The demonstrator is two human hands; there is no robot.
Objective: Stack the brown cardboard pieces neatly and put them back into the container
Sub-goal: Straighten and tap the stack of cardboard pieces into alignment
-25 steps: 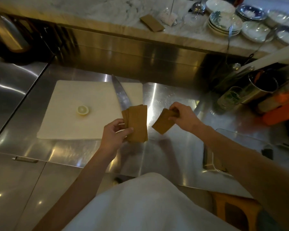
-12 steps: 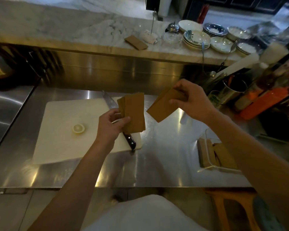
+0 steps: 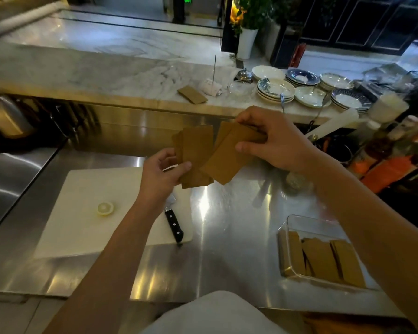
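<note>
My left hand (image 3: pixel 161 173) holds an upright fan of brown cardboard pieces (image 3: pixel 196 153) above the steel counter. My right hand (image 3: pixel 273 141) grips a second small bunch of cardboard pieces (image 3: pixel 227 157), tilted, whose lower corner overlaps the left bunch. A clear plastic container (image 3: pixel 285 239) stands at the near right of the counter with more cardboard pieces (image 3: pixel 323 259) lying inside. One more cardboard piece (image 3: pixel 192 94) lies on the marble ledge behind.
A white cutting board (image 3: pixel 82 213) holds a lemon slice (image 3: pixel 105 208) and a black-handled knife (image 3: pixel 174 225). Stacked plates (image 3: pixel 275 90) and bowls sit on the marble ledge. Bottles and an orange object (image 3: pixel 386 169) crowd the right side.
Both hands have come together, so the right bunch now overlaps the left bunch. The view has tilted up, showing more of the ledge and the container.
</note>
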